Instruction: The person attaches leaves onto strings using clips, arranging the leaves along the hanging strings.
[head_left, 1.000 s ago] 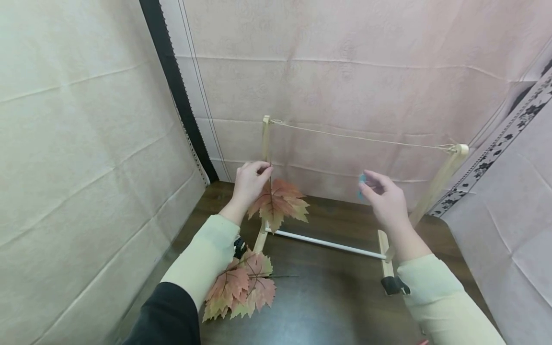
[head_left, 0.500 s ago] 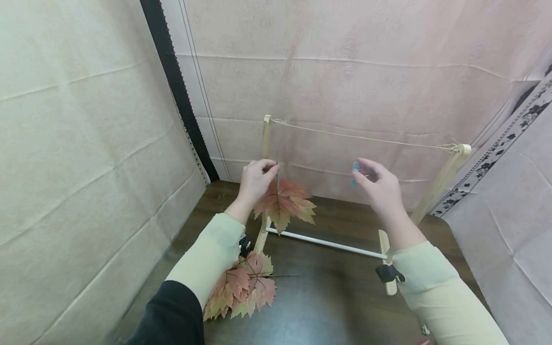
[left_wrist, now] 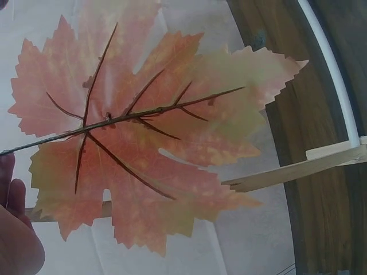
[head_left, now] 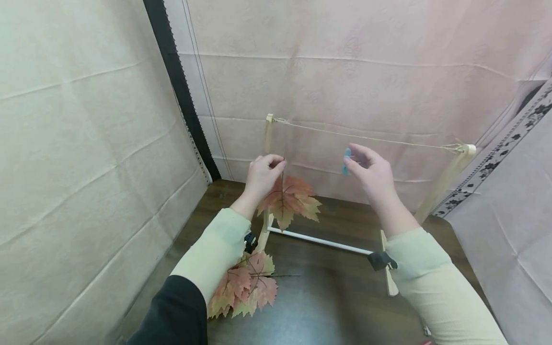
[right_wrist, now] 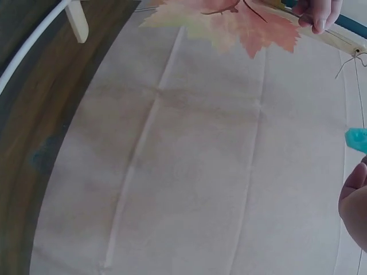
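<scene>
My left hand pinches the stem of an artificial maple leaf, which hangs point down below the fingers. In the left wrist view the leaf's red-orange blade and brown veins fill much of the picture. My right hand pinches a small teal plastic clip between thumb and fingers. Behind and above both hands runs a thin string, tied between two wooden posts. The right wrist view catches only one end of the teal clip at its right edge.
Several more maple leaves lie on the dark wooden table, partly under the left forearm. A white rod joins the feet of the wooden stand. The right post rises beside the right forearm. Pale cloth walls enclose the table.
Both hands have risen and drawn nearer each other. The left has shifted slightly right with the leaf; the right has moved up and left toward the string with the teal clip.
</scene>
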Motion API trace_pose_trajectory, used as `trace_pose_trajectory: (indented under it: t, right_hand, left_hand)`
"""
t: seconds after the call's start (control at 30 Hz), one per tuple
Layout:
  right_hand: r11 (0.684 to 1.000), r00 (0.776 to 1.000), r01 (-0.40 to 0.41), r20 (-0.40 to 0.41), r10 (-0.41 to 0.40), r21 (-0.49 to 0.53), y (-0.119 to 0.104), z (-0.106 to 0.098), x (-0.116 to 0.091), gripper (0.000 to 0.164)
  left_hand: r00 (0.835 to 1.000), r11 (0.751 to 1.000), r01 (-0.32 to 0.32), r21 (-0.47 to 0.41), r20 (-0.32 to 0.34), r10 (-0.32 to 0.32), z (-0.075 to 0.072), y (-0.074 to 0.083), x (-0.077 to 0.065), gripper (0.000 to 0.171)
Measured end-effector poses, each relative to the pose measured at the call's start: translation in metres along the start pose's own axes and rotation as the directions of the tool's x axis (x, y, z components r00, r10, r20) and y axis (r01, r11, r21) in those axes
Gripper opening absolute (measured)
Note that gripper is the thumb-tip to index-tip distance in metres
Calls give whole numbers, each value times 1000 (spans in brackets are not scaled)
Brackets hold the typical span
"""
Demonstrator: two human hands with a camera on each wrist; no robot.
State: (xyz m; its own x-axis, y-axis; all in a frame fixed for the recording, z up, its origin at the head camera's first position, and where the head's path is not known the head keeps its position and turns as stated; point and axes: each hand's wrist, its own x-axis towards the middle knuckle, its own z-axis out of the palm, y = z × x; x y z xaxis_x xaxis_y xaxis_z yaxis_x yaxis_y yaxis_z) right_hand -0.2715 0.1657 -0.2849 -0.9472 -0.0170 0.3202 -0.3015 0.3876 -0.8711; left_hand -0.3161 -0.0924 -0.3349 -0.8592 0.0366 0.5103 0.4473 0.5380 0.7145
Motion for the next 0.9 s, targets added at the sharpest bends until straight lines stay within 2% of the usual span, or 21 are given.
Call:
trace_pose_trajectory:
  t: [0.13,0.37,0.43,0.6,0.73,0.8,0.9]
  right_hand:
    - [1000,1000,4,12,-4,22,-6,1,7,48]
    - [1000,999,12,38,-12,8,-14,4,13,48]
    - [1000,999,23,25,-23,11,-17,5,16,47]
    - [999,999,39,-3,-39,32,-26,5,21,48]
    - [999,999,39,29,-40,21,-33,3,22,50]
    - [999,998,32,51,-32,11,-36,2,23,51]
    - [1000,997,19,78,-21,19,-41,1,25,51]
  left_hand:
    - [1000,1000,6,1,2,-6,2,4,5,21]
    - [998,998,52,-21,19,-51,4,9,8,22]
    - [999,999,38,-10,15,-38,3,11,10,22]
    - [999,998,-44,49,5,43,4,17,14,21]
    - [996,992,-86,97,33,83,5,20,16,20]
    - [996,993,-78,90,53,73,6,21,17,21]
    - [998,998,-29,52,60,26,5,23,19,23]
